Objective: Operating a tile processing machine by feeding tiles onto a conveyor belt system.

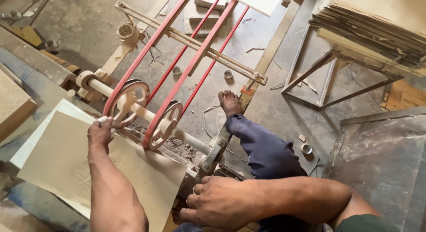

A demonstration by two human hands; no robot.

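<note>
My left hand (100,133) lies on a tan sheet (62,161) stacked on a white sheet (66,108). Its fingers pinch the stack's far edge right beside a wheel (129,103). Two such wheels sit on a pale roller shaft (191,141), each carrying a red belt (186,72) that runs away across the floor. My right hand (217,202), with a ring on one finger, rests low beside the machine frame (212,154) with its fingers curled. Whether it grips anything is hidden. My leg in blue trousers (262,147) stretches out, the bare foot (230,102) against the frame.
A stack of flat board sheets (372,23) sits on a metal stand (328,76) at the right. More boards (13,103) lie at the left. Small cups (306,148) and wire scraps litter the concrete floor. A far roller (128,33) holds the belts' other end.
</note>
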